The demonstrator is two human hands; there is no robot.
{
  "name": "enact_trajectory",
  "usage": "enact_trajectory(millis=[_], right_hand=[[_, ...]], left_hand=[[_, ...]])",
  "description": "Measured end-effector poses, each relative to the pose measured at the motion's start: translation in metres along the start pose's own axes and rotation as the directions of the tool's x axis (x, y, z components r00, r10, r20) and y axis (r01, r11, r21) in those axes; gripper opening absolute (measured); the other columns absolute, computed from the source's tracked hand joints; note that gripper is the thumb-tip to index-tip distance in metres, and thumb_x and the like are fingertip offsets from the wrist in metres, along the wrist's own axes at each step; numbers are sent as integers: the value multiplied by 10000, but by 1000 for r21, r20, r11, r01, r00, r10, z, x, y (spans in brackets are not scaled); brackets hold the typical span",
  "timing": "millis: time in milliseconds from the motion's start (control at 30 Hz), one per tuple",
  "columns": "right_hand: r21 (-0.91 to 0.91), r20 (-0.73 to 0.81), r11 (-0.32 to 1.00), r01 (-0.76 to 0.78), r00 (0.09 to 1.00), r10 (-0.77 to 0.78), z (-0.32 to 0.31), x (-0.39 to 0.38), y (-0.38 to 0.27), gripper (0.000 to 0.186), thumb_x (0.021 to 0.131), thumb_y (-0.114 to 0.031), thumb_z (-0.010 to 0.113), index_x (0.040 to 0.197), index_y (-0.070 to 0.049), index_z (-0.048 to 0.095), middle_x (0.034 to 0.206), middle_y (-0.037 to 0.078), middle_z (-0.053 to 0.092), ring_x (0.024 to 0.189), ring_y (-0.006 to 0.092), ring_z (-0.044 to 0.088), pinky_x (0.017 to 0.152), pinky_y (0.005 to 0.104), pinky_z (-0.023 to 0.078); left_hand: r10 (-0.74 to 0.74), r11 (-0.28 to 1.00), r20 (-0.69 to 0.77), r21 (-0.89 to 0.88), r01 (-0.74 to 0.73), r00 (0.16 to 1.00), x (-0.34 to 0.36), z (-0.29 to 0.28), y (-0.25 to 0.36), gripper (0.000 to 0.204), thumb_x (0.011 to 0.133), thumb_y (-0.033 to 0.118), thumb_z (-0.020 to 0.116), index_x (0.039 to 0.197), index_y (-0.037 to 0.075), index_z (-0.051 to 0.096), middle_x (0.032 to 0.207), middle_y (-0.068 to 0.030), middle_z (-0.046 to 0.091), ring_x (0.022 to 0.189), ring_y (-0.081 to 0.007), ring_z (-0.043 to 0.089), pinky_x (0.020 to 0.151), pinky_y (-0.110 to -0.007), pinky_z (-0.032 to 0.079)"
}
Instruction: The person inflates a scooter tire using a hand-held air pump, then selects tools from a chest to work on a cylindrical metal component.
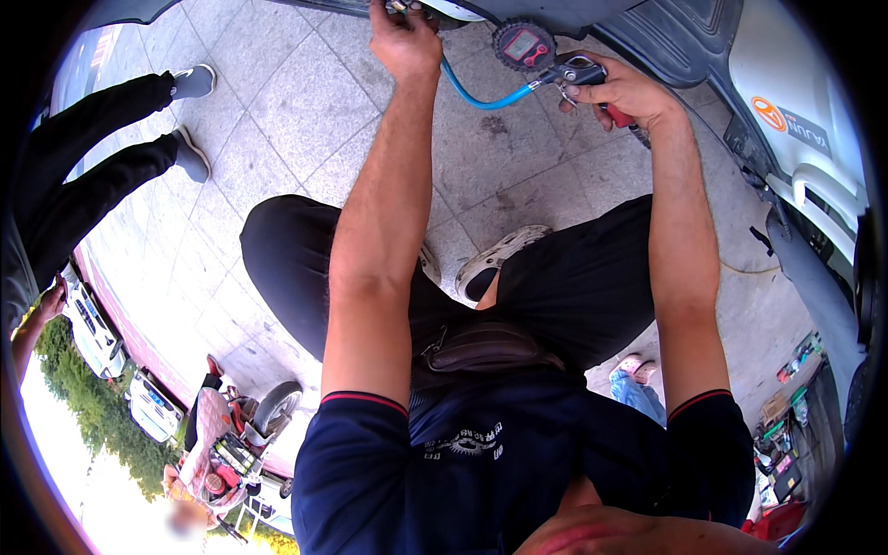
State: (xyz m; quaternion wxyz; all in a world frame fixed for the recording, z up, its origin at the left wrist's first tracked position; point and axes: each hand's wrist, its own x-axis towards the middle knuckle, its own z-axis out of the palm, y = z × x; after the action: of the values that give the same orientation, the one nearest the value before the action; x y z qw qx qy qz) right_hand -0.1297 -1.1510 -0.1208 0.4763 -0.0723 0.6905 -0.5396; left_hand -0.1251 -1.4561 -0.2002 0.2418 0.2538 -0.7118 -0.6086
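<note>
My right hand (638, 92) is closed around the handle of a tyre inflator gun (578, 70). Attached to the gun is a round black digital gauge (524, 46) with a small screen and red buttons. A bright blue hose (486, 104) curves from the gun over to my left hand (407, 42). The fingers of that hand are closed on the metal end fitting (398, 6) of the hose, at the picture's top edge, beside the dark lower edge of a vehicle (555, 9). Whatever the fitting touches there is cut off from view.
White bodywork (795, 83) with dark trim rises close on my right. A person in black trousers (102, 111) stands at the left on the paving (268, 83). Behind are a motorbike (245, 435), parked cars (153, 402), another person's pink shoes (634, 368) and scattered tools (782, 453).
</note>
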Motion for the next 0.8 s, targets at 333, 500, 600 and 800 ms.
enact_trajectory(millis=[333, 500, 600, 800], right_hand=[[-10, -11, 1000, -11, 1000, 11, 1, 0, -1, 522, 896, -293, 790, 1329, -82, 588, 936, 95, 760, 477, 90, 521, 435, 263, 428], [-5, -18, 1000, -7, 1000, 7, -1, 0, 2, 496, 896, -299, 791, 1299, -83, 598, 913, 95, 753, 479, 85, 521, 431, 260, 425], [-7, 14, 999, -37, 999, 37, 0, -2, -5, 448, 897, -299, 791, 1247, -88, 608, 844, 66, 720, 483, 76, 515, 423, 252, 415], [3, -75, 995, -95, 993, 95, 5, -5, -9, 362, 893, -276, 797, 1157, -102, 620, 717, -15, 583, 486, 40, 455, 423, 221, 376]], left_hand=[[23, 1000, -16, -14, -23, 1000, 0, -1, -2, 518, 992, 27, 616, 1482, 31, 448, 870, -79, 621, 737, -156, 669, 650, -314, 599], [9, 997, -6, 78, -9, 1000, -3, 1, 9, 519, 993, 28, 616, 1484, 34, 449, 849, -72, 620, 723, -151, 664, 641, -312, 594], [20, 995, 1, 95, -20, 1000, -3, -1, 10, 522, 993, 29, 620, 1486, 36, 450, 836, -65, 617, 714, -149, 659, 636, -309, 592], [-1, 998, -2, 59, 1, 1000, -3, 1, 11, 527, 988, 22, 631, 1484, 33, 452, 821, -59, 605, 713, -146, 647, 628, -311, 586]])
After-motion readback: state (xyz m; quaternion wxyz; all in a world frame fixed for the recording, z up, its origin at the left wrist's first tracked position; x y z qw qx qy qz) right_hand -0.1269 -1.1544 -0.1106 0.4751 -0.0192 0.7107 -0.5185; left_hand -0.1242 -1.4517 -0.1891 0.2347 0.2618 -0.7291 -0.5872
